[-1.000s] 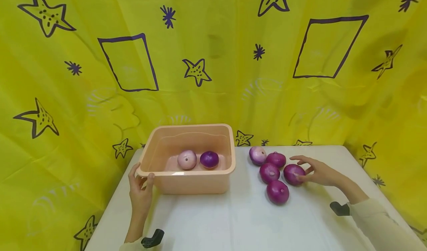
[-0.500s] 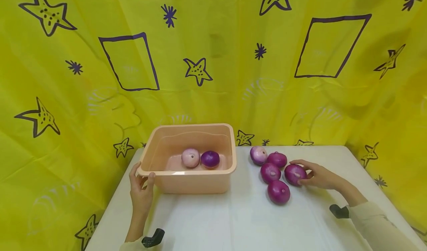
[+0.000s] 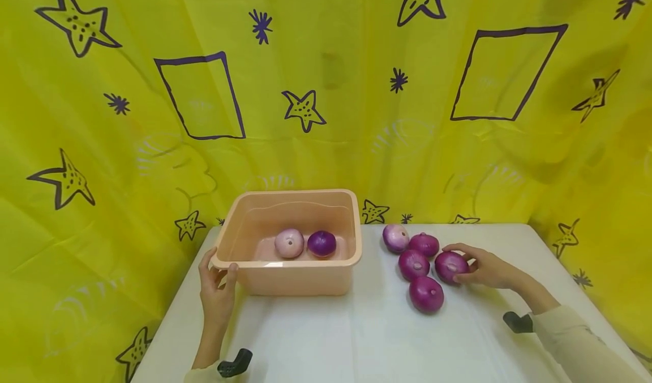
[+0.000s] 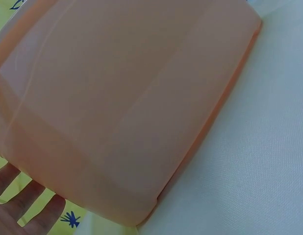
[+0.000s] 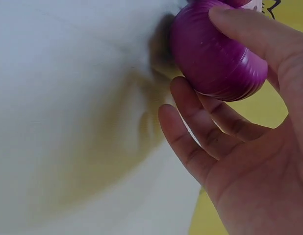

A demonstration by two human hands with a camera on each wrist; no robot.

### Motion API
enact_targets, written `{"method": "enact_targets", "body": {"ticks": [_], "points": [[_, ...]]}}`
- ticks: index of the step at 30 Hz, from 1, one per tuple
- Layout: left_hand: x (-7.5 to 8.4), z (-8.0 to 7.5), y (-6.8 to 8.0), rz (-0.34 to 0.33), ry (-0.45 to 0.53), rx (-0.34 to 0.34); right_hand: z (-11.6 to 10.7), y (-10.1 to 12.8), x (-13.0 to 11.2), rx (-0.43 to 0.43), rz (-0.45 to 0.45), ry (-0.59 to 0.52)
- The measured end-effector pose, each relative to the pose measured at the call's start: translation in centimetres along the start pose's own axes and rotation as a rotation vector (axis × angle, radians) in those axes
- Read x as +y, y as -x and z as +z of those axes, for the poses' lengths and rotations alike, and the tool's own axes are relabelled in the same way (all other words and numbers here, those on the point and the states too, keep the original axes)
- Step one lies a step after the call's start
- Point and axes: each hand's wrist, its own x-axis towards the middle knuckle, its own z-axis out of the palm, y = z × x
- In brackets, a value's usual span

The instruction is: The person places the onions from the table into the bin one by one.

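Fingers (image 5: pixel 225 29) of right hand (image 3: pixel 488 269) curled round purple onion (image 5: pixel 215 54), clearest at wrist; left hand (image 3: pixel 216 292) gripping tub (image 3: pixel 305 281).

The right hand (image 3: pixel 486 270), which a second ago lies open beside the rightmost red onion (image 3: pixel 450 266) of the cluster right of the basin (image 3: pixel 292 270), now curls thumb and fingers around it, seemingly without lifting it off the table (image 3: pixel 367 338).

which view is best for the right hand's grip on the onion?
Right wrist: the thumb and fingers curl round the onion close up. Head shows the right hand small, beside four other onions. Left wrist shows only the tub.
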Motion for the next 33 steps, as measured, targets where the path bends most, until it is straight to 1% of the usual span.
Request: {"method": "enact_targets", "body": {"ticks": [6, 11, 15, 20, 24, 28, 33], "points": [[0.1, 0.0, 0.0, -0.001, 0.003, 0.001, -1.2, -0.9, -1.7, 0.004, -0.032, 0.026], [0.2, 0.0, 0.0, 0.001, -0.007, 0.001, -2.6, -2.0, -3.7, 0.021, -0.056, 0.069], [0.2, 0.0, 0.0, 0.0, -0.024, 0.006, -3.7, -3.0, -5.5, 0.037, -0.102, 0.097], [0.2, 0.0, 0.0, -0.011, -0.026, 0.011, -5.0, -4.5, -7.7, 0.092, -0.148, 0.124], [0.2, 0.0, 0.1, -0.003, -0.016, 0.007, -6.1, -5.6, -9.7, 0.132, -0.156, 0.149], [0.3, 0.0, 0.1, 0.004, -0.006, 0.003, -7.2, -6.5, -11.7, 0.153, -0.17, 0.156], [0.4, 0.0, 0.1, -0.002, -0.02, 0.008, -7.9, -7.4, -13.3, 0.181, -0.194, 0.19]]}}
